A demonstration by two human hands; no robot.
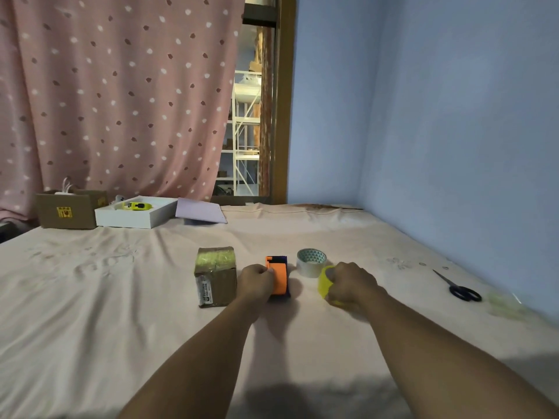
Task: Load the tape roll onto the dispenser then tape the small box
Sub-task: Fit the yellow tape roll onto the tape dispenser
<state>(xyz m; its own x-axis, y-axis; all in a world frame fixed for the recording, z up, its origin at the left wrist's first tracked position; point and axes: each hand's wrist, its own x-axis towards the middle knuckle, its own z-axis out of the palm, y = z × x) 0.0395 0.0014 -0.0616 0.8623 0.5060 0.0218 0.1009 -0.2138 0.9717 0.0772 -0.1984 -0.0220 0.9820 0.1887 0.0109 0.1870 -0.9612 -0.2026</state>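
A small cardboard box [216, 276] stands on the bed sheet, its top covered with yellowish tape. Just right of it lies an orange and dark blue tape dispenser [279, 275], and my left hand [257, 282] grips its left side. My right hand [354, 287] is closed around a yellow tape roll [325, 282] that rests on the sheet. A second roll, white with a patterned core [311, 263], stands just behind the yellow one, untouched.
Black scissors [459, 287] lie at the right near the blue wall, with a crumpled piece of tape [505, 303] beside them. At the back left stand a brown carton [68, 208], a white tray [133, 214] and a lilac sheet [201, 210].
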